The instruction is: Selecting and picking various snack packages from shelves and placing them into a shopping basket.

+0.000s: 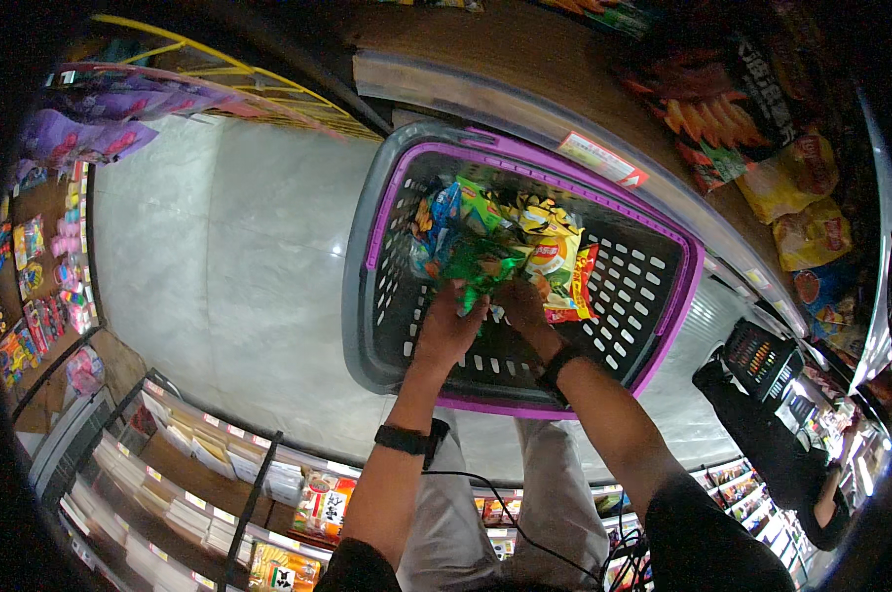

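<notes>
Inside a dark shopping basket with a purple rim, both hands are at a shiny green snack bag. My left hand pinches its near edge. My right hand grips the bag's right side; its fingers are dim and partly hidden. Around the green bag lie a blue snack bag, a lighter green packet, a yellow-and-black packet, a yellow chip bag and a red-and-yellow packet. Some of these overlap, so their lower parts are hidden.
A shelf edge with a price label runs beyond the basket, with chip bags on the shelf. Shelves of packets stand behind my legs. Cables hang by my right side. At right, another person is near another basket.
</notes>
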Action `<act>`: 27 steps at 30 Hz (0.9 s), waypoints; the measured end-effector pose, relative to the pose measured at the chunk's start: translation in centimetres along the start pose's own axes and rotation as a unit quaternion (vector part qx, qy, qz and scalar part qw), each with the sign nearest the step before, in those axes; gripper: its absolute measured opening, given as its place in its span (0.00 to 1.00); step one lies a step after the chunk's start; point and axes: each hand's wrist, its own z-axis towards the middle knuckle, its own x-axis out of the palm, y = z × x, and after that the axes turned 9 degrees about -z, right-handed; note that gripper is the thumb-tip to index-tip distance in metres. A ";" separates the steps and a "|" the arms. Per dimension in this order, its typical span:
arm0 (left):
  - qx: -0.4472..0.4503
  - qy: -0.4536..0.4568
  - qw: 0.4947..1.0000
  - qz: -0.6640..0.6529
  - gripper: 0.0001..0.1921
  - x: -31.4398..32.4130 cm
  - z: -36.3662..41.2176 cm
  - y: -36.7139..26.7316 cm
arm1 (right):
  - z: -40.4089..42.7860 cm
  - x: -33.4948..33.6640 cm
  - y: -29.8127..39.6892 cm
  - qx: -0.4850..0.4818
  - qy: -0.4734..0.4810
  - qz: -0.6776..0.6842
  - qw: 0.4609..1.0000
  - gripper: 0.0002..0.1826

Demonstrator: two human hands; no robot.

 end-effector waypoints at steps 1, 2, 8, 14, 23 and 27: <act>0.031 -0.002 0.999 0.028 0.30 -1.1 -0.5 1.1 | -0.2 0.7 1.3 -0.004 0.061 0.023 0.998 0.21; 0.024 -0.005 0.999 0.035 0.30 -1.9 -1.1 2.1 | -1.1 1.4 2.2 -0.026 0.033 -0.015 0.999 0.18; -0.124 -0.027 0.935 0.331 0.46 -6.2 -4.4 7.2 | -4.5 3.4 8.5 -0.169 -0.043 0.048 0.984 0.16; -0.168 0.040 0.931 0.321 0.68 5.7 5.7 8.2 | -3.7 -0.7 -4.1 -0.166 -0.014 0.120 0.979 0.14; -0.176 -0.023 0.978 0.105 0.56 1.4 5.2 13.3 | -9.0 -1.2 -2.5 -0.032 0.094 0.131 0.986 0.11; -0.111 0.052 0.985 -0.120 0.45 -2.5 0.8 5.9 | -9.0 -2.3 -3.0 0.054 -0.282 -0.006 0.958 0.35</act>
